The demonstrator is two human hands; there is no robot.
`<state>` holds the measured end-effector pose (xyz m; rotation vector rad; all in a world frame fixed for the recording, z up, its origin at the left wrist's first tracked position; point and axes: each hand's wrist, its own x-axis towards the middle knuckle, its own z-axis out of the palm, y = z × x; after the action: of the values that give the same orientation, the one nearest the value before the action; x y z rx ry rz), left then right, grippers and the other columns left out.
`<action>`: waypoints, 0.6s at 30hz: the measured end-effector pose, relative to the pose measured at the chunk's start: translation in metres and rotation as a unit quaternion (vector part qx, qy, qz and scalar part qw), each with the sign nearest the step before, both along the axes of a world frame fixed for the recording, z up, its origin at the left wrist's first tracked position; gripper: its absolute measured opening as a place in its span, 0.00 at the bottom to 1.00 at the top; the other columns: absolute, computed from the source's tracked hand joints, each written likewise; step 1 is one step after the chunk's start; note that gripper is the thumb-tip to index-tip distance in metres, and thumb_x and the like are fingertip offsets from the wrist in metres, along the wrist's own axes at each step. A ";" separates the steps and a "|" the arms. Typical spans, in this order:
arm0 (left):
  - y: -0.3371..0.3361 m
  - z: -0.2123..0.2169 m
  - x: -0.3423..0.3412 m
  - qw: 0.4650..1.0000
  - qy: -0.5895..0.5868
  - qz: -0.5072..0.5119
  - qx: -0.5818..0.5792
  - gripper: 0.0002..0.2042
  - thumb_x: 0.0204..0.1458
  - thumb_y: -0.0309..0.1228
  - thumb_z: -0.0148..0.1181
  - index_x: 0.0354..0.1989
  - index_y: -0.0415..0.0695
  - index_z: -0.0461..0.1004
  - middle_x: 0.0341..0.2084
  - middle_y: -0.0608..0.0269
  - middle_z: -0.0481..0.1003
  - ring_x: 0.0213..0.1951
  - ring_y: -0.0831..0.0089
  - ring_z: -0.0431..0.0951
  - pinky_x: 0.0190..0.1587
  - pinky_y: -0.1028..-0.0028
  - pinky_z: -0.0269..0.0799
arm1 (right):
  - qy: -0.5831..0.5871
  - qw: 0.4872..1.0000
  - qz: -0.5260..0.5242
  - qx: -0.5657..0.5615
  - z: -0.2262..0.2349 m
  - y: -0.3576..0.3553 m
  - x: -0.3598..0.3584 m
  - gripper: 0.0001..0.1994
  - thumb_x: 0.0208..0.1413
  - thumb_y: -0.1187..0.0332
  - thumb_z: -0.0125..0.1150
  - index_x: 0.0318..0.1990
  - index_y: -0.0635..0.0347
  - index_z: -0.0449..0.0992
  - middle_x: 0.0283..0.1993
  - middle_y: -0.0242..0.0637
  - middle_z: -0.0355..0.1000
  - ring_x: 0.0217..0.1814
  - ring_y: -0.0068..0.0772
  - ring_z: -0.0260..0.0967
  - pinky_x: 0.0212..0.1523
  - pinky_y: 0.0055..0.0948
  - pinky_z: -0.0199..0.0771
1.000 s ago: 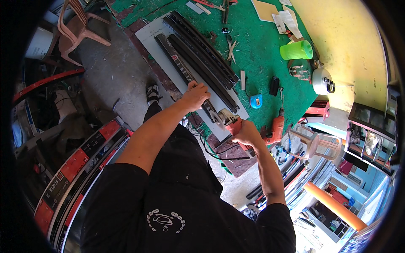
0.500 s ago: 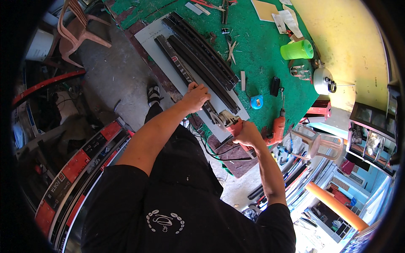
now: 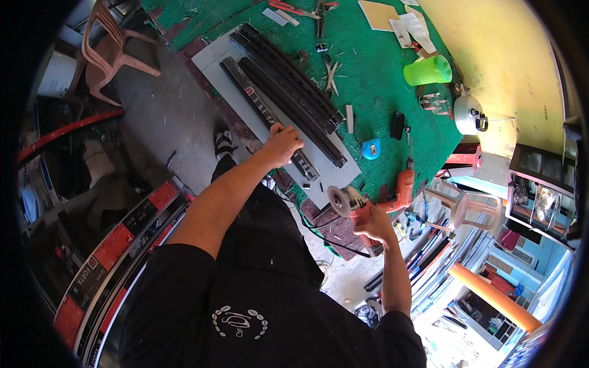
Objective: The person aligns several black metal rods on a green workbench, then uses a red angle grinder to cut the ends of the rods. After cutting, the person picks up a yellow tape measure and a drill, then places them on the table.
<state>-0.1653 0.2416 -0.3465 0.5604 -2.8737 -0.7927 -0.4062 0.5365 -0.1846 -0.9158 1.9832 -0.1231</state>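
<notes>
OK, head view: left hand (image 3: pixel 284 146) curled over black printed rail (image 3: pixel 260 105), which lies under it on grey board (image 3: pixel 216 56), end pointing toward right hand (image 3: pixel 377 226). That one's wrapped round red angle grinder (image 3: pixel 362 216), disc (image 3: pixel 338 201) clear of rail; can't tell if spinning. I'd brace rail firmly, left hand well back, disc square.

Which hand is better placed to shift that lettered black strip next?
Probably the left hand: it holds the lettered black strip, while the right hand grips the red angle grinder, clear of it.
</notes>
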 end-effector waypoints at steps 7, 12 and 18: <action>-0.009 0.017 -0.009 0.996 -0.075 -0.041 0.022 0.25 0.31 0.38 0.85 0.41 0.55 0.81 0.43 0.69 0.75 0.55 0.64 0.71 0.56 0.58 0.53 | -0.008 0.977 -0.204 -0.059 -0.014 0.069 0.018 0.20 0.31 0.74 0.80 0.36 0.64 0.79 0.31 0.36 0.79 0.29 0.31 0.77 0.33 0.35 0.79; -0.024 0.034 -0.012 0.994 -0.033 -0.086 0.051 0.27 0.33 0.42 0.84 0.45 0.51 0.85 0.46 0.66 0.77 0.56 0.62 0.74 0.60 0.55 0.61 | -0.054 0.859 -0.475 -0.184 -0.035 0.108 0.049 0.15 0.37 0.77 0.76 0.35 0.67 0.77 0.29 0.41 0.78 0.28 0.37 0.78 0.30 0.38 0.83; 0.000 0.069 -0.032 0.990 0.130 0.048 -0.003 0.25 0.38 0.44 0.82 0.45 0.44 0.85 0.45 0.57 0.80 0.52 0.55 0.78 0.54 0.56 0.73 | -0.199 0.561 -0.732 -0.332 -0.053 0.135 0.076 0.10 0.49 0.76 0.66 0.39 0.70 0.75 0.31 0.49 0.77 0.31 0.46 0.79 0.35 0.47 0.86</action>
<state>-0.1974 0.2417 -0.2777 0.5468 -2.5906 -0.7792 -0.3297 0.6715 -0.2379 0.6464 1.6712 -1.9123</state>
